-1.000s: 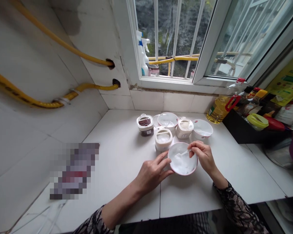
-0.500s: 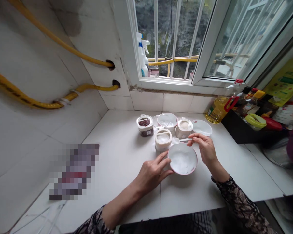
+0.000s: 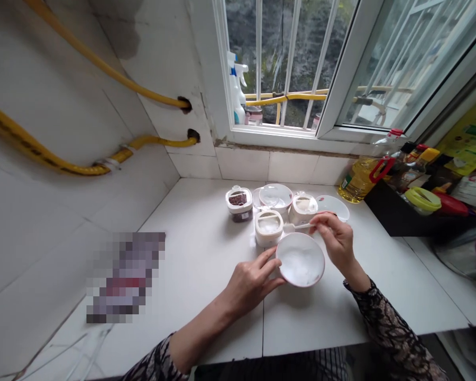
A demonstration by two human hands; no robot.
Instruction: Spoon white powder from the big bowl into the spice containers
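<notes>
My left hand [image 3: 257, 275] grips the left rim of a white bowl [image 3: 307, 264], thumb below and fingers along its edge. White stuff lies inside the bowl. Pinched in my right hand [image 3: 335, 238] is a small white spoon [image 3: 297, 226], held level just beyond the bowl's far rim. The spoon's head is close to a square white-lidded jar [image 3: 268, 230] with white contents, its lid apparently raised. Behind it stand a jar of dark red bits [image 3: 239, 203], a second white bowl [image 3: 277, 194] and another jar with pale contents [image 3: 302, 207].
A white dish [image 3: 333, 206] lies beyond my right hand. On the right are an oil bottle [image 3: 355, 180] and a black box [image 3: 384, 211] of bottles and lidded containers. A pixelated patch [image 3: 127, 278] covers something at left. The tiled counter [image 3: 198, 238] meets a wall and window behind.
The spoon's head has shifted a little left toward the white jar, and my right hand has turned slightly. The view has moved slightly; my left hand keeps its grip on the bowl.
</notes>
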